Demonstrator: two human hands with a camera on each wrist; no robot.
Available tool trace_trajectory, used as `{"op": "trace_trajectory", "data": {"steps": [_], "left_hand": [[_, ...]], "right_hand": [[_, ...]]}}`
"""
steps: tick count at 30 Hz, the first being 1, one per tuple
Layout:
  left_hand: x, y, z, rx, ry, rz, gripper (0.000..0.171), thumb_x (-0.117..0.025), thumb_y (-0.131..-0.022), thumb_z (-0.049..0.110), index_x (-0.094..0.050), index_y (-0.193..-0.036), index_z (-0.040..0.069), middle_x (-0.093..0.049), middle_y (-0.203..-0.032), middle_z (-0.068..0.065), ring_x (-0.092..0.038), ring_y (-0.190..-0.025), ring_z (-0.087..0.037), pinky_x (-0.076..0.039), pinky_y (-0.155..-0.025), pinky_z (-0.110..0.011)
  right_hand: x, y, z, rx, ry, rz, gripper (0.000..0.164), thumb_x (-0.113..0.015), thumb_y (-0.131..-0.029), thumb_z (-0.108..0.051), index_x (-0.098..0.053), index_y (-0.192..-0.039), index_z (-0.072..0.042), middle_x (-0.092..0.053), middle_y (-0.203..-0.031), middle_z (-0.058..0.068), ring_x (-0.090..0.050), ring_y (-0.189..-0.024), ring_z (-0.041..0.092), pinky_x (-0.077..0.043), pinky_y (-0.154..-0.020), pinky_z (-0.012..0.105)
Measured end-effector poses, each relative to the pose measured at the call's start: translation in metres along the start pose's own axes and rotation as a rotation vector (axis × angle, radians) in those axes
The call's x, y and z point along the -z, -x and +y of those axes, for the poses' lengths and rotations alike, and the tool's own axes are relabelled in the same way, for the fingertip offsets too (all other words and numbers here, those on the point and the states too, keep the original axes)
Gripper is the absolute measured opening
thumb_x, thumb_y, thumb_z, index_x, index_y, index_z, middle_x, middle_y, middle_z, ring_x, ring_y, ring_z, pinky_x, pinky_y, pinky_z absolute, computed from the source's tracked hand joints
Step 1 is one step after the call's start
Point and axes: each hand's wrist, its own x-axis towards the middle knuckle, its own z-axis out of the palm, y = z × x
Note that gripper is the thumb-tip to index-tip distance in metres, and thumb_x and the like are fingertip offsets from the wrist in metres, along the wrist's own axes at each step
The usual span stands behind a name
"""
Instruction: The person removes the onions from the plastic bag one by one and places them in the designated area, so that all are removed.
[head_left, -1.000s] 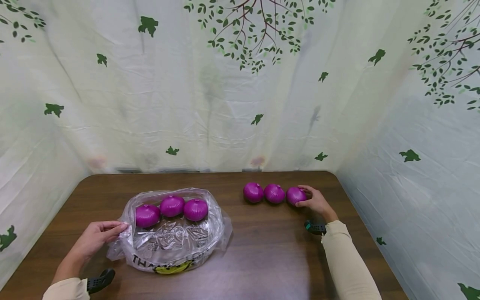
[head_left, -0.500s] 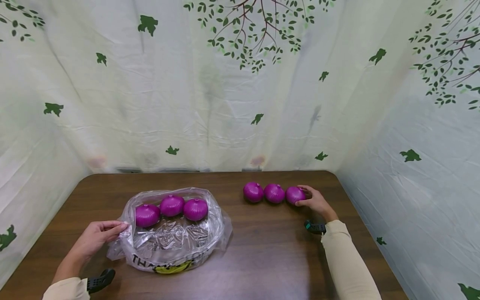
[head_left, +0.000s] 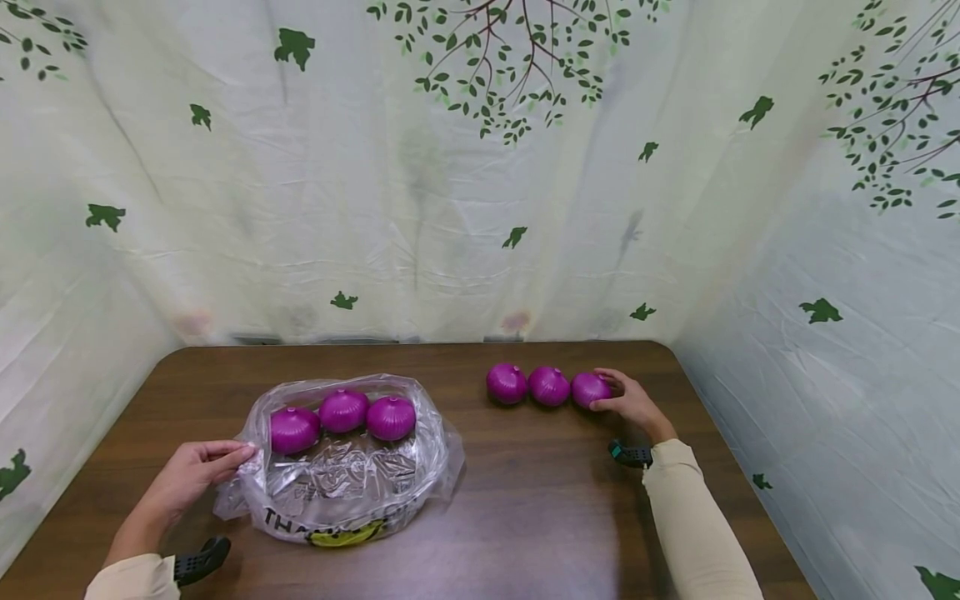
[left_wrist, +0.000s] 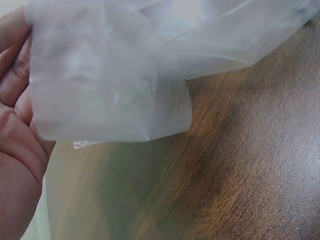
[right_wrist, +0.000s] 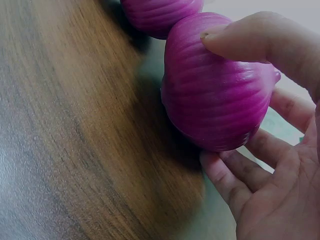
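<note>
My left hand (head_left: 187, 477) pinches the left rim of a clear plastic bag (head_left: 345, 487), which lies spread open with black lettering and a yellow print on its front. Inside it, along the back, sit three purple onions (head_left: 343, 411). In the left wrist view the bag's film (left_wrist: 100, 75) hangs from the fingers and covers their tips. My right hand (head_left: 633, 408) holds the rightmost onion (head_left: 590, 390) of a row of three on the table. The right wrist view has the thumb on one side of that onion (right_wrist: 215, 90) and the fingers curled under the other.
Two more onions, the middle one (head_left: 549, 387) and the left one (head_left: 506, 384), stand close beside the held one. The brown wooden table (head_left: 517, 517) ends at a white leaf-printed curtain (head_left: 450, 208) behind and at both sides.
</note>
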Motion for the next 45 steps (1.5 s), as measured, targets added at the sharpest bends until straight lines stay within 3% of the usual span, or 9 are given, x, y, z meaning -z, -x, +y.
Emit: {"op": "trace_trajectory", "data": {"steps": [6,14,25,35,45], "left_hand": [[0.000,0.000,-0.001,-0.005,0.004,0.002,0.042,-0.061,-0.096,0.024,-0.062,-0.112,-0.015,-0.066,-0.101,0.000,-0.060,-0.083,0.000,-0.053,-0.073,-0.021],[0.000,0.000,-0.001,-0.018,0.011,0.005,0.042,-0.061,-0.096,0.024,-0.062,-0.112,-0.015,-0.066,-0.097,0.005,-0.060,-0.083,0.000,-0.052,-0.073,-0.020],[0.000,-0.001,0.000,-0.024,0.016,0.003,0.042,-0.061,-0.096,0.024,-0.062,-0.112,-0.015,-0.067,-0.097,0.005,-0.061,-0.082,0.000,-0.052,-0.073,-0.021],[-0.001,-0.002,-0.004,-0.021,0.029,-0.003,0.040,-0.059,-0.097,0.019,-0.059,-0.114,-0.018,-0.067,-0.096,0.005,-0.060,-0.082,0.001,-0.052,-0.072,-0.020],[0.001,-0.001,-0.003,-0.015,0.031,-0.004,0.043,-0.060,-0.097,0.025,-0.061,-0.113,-0.015,-0.068,-0.098,0.002,-0.060,-0.083,0.001,-0.052,-0.073,-0.020]], "right_hand": [[0.001,0.001,-0.003,0.002,-0.001,0.011,0.074,-0.077,-0.082,-0.015,-0.039,-0.143,0.000,-0.041,-0.142,0.028,-0.035,-0.132,0.045,-0.032,-0.105,0.059],[0.010,0.006,-0.009,0.085,-0.031,0.026,0.070,-0.074,-0.084,-0.010,-0.038,-0.141,0.005,-0.041,-0.139,0.032,-0.040,-0.128,0.048,-0.035,-0.102,0.059],[0.019,0.009,-0.034,0.110,-0.038,0.039,0.069,-0.074,-0.084,-0.007,-0.038,-0.143,-0.002,-0.037,-0.143,0.029,-0.033,-0.133,0.047,-0.030,-0.106,0.060],[0.008,0.015,-0.072,0.208,0.035,0.033,0.070,-0.077,-0.079,-0.003,-0.042,-0.140,0.003,-0.044,-0.137,0.029,-0.040,-0.126,0.048,-0.033,-0.104,0.059],[-0.012,0.009,-0.086,0.266,0.055,0.003,0.069,-0.078,-0.080,-0.009,-0.044,-0.138,0.001,-0.047,-0.136,0.025,-0.042,-0.125,0.044,-0.033,-0.104,0.058]]}}
